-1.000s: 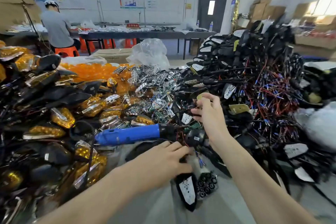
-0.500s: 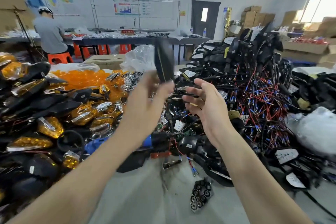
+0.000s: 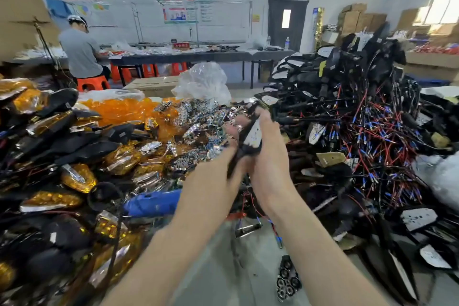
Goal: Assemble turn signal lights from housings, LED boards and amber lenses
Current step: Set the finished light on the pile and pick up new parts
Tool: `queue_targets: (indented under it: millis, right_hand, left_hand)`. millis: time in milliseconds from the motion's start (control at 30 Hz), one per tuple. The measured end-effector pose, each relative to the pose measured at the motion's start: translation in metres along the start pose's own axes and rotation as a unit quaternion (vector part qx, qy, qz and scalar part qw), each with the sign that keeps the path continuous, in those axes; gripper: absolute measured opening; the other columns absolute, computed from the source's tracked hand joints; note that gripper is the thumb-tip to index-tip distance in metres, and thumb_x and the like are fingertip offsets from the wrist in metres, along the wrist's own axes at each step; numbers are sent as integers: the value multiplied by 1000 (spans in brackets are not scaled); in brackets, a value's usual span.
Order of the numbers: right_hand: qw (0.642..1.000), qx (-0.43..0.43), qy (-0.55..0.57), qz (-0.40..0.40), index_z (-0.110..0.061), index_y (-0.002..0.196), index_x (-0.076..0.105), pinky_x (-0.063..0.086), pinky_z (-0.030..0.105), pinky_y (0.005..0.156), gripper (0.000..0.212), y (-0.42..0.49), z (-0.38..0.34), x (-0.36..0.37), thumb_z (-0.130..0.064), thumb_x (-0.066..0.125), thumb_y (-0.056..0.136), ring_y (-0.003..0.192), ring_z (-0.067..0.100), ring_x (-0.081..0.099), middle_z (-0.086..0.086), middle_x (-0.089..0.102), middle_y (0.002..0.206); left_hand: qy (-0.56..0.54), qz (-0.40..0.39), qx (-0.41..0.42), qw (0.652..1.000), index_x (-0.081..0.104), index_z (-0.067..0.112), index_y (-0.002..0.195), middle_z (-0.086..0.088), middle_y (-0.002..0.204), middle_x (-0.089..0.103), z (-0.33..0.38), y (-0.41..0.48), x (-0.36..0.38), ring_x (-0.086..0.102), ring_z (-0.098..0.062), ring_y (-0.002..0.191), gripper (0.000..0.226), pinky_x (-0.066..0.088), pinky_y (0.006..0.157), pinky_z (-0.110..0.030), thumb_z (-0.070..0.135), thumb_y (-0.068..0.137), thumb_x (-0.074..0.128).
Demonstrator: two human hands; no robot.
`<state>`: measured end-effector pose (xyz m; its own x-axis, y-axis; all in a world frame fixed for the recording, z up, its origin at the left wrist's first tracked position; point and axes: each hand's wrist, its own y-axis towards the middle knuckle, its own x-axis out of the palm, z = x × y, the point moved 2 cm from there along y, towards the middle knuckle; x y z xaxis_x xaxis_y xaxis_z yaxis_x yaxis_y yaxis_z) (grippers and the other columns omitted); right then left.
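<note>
Both my hands hold one black housing [image 3: 252, 135] with a white LED board in it, raised above the table. My left hand [image 3: 218, 159] grips its lower left side, blurred by motion. My right hand [image 3: 269, 154] wraps its right side. Behind the hands lies a heap of silver reflector and LED board parts [image 3: 196, 117]. Loose amber lenses [image 3: 121, 109] pile up at the back left. Black housings with red and blue wires [image 3: 360, 119] are stacked high on the right.
Finished amber-lensed lights [image 3: 74, 176] cover the left. A blue electric screwdriver [image 3: 151, 202] lies below my left forearm. A small black part with round holes [image 3: 286, 278] rests on the grey tabletop [image 3: 223, 268]. A person in grey [image 3: 79, 52] sits at a far table.
My left hand lifted the black housing from the table and brought it to my right hand. Both hands now close around it. The view has tilted upward.
</note>
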<state>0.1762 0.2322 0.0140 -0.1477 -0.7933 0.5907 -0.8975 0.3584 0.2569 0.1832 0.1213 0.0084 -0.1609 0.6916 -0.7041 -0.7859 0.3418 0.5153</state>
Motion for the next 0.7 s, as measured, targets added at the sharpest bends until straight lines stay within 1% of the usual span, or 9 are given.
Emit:
queue_targets:
  millis: [67, 133, 233, 333, 400, 467, 533, 600, 700]
  right_hand:
    - [999, 6, 25, 34, -26, 111, 65, 59, 35, 78, 19, -3, 23, -12, -39, 57, 100, 81, 20, 73, 1, 75, 95]
    - [995, 39, 57, 66, -22, 113, 66, 60, 34, 73, 17, -3, 39, -24, -28, 51, 107, 73, 22, 72, 1, 74, 87]
    - [987, 84, 92, 103, -16, 111, 67, 60, 37, 70, 20, 3, 53, -37, -21, 48, 107, 73, 23, 72, 1, 74, 79]
    - [982, 85, 111, 126, -12, 109, 62, 61, 36, 65, 17, 9, 58, -46, -17, 45, 108, 73, 24, 73, 4, 71, 80]
    - [979, 68, 125, 143, -12, 109, 56, 60, 35, 61, 14, 16, 54, -51, -17, 42, 109, 72, 25, 72, 5, 70, 81]
    - [977, 51, 130, 160, -12, 111, 53, 59, 32, 58, 14, 21, 48, -57, -18, 41, 110, 72, 24, 74, 3, 72, 80]
    - [975, 48, 139, 164, -12, 109, 55, 60, 33, 60, 15, 22, 44, -63, -20, 42, 110, 74, 24, 75, 2, 73, 80]
    - [974, 55, 151, 162, -13, 104, 58, 62, 37, 63, 18, 20, 43, -66, -22, 43, 110, 78, 25, 76, 3, 72, 81]
    - [969, 57, 168, 170, -13, 100, 60, 62, 37, 64, 23, 20, 43, -67, -23, 42, 110, 75, 24, 75, 4, 71, 80]
  left_hand:
    - [37, -2, -5, 999, 48, 39, 129, -3, 80, 69, -12, -11, 19, 66, -30, 76, 37, 50, 62, -40, 54, 97, 38]
    - [76, -17, 1, 997, 48, 36, 125, 4, 92, 70, -19, -18, 31, 66, -25, 86, 34, 43, 60, -37, 52, 98, 34]
    - [146, -36, -9, 989, 37, 36, 139, 12, 122, 64, -30, -21, 41, 67, -18, 98, 41, 46, 69, -35, 48, 100, 33]
    - [164, -64, -3, 984, 30, 40, 139, 18, 128, 58, -40, -20, 43, 65, -11, 100, 38, 45, 68, -31, 46, 101, 31]
    - [151, -89, -10, 984, 35, 43, 131, 19, 122, 60, -46, -19, 41, 63, -11, 103, 29, 47, 71, -31, 46, 103, 29]
    - [134, -114, -21, 984, 39, 43, 125, 17, 107, 64, -53, -19, 36, 63, -12, 100, 27, 50, 76, -33, 48, 103, 25]
    - [117, -140, -19, 983, 40, 47, 125, 20, 93, 63, -57, -19, 29, 62, -9, 93, 35, 51, 75, -33, 55, 99, 19]
    - [96, -153, -15, 983, 38, 50, 124, 24, 79, 57, -59, -19, 21, 60, -5, 86, 45, 50, 71, -29, 65, 91, 11]
    - [95, -144, -18, 985, 43, 51, 122, 21, 71, 55, -66, -18, 8, 61, -7, 82, 62, 49, 70, -28, 72, 80, 2]
